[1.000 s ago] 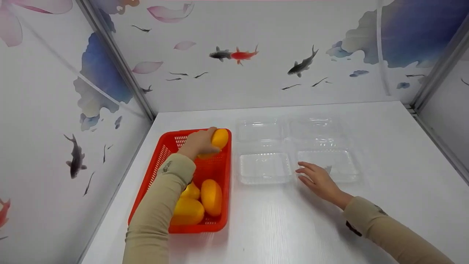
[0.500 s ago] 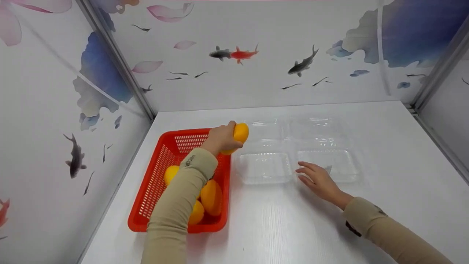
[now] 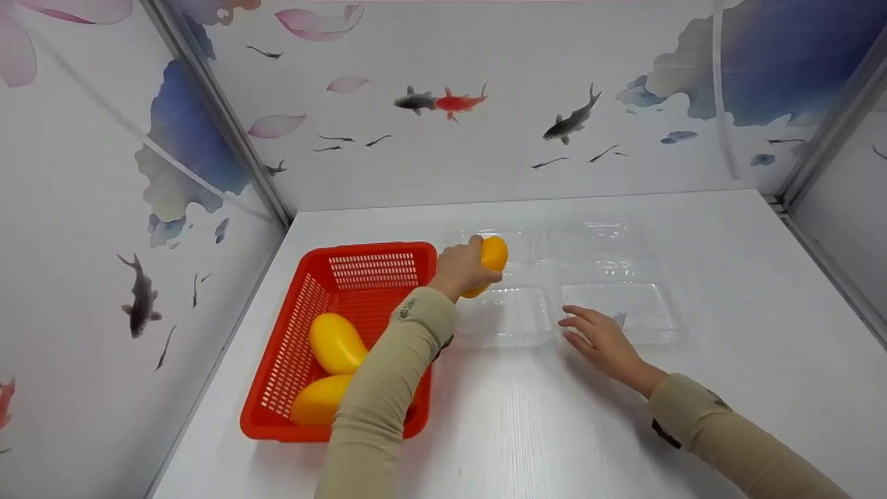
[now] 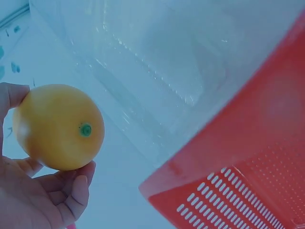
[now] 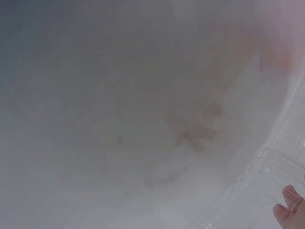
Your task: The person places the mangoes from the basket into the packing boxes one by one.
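My left hand grips a yellow-orange mango above the left of two clear plastic boxes. In the left wrist view the same mango shows its green stem end, with thumb and fingers around it. My right hand has its fingers spread at the near left corner of the right clear box; whether it touches the box I cannot tell. Its fingertips just enter the right wrist view. Two more mangoes, one behind and one nearer, lie in the red basket.
The red perforated basket stands to the left of the clear boxes, and my left forearm crosses its right rim. Printed walls enclose the white table at the back and sides.
My left hand has lifted the mango out of the red basket and carried it right, over the left clear box. The right hand has stayed in place.
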`<state>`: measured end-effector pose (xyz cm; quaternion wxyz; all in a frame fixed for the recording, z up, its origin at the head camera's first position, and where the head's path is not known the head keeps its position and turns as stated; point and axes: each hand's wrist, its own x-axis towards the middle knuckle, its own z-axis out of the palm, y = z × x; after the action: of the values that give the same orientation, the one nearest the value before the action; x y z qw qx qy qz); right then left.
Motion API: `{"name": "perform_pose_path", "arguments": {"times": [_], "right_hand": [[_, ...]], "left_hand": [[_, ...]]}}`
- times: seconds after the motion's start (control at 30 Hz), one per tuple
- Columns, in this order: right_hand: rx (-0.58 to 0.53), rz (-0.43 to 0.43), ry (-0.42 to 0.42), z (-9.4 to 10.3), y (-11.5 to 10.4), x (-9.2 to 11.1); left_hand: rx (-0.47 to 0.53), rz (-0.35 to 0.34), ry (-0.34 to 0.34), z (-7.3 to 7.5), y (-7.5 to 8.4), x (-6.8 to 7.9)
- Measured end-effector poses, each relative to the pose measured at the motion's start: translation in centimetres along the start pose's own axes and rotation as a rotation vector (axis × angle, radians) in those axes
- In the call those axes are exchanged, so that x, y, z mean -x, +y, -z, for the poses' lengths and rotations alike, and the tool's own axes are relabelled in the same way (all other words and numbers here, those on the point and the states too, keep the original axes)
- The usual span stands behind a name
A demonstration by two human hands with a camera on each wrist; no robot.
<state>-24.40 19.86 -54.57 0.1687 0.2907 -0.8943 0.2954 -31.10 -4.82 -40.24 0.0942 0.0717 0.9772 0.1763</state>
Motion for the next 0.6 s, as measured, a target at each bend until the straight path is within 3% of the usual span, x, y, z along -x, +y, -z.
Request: {"name": "perform_pose_path", "arguments": {"times": [0.3, 0.6], "right_hand": [[0.013, -0.090, -0.054, 0.1, -0.4, 0.0], [0.000, -0.036, -0.012, 0.0, -0.2, -0.1]], "left_hand": [[-0.043, 0.003, 0.013, -3.5, 2.3, -0.5], [-0.071, 0.022, -0.008, -6.9, 4.0, -0.8]]}}
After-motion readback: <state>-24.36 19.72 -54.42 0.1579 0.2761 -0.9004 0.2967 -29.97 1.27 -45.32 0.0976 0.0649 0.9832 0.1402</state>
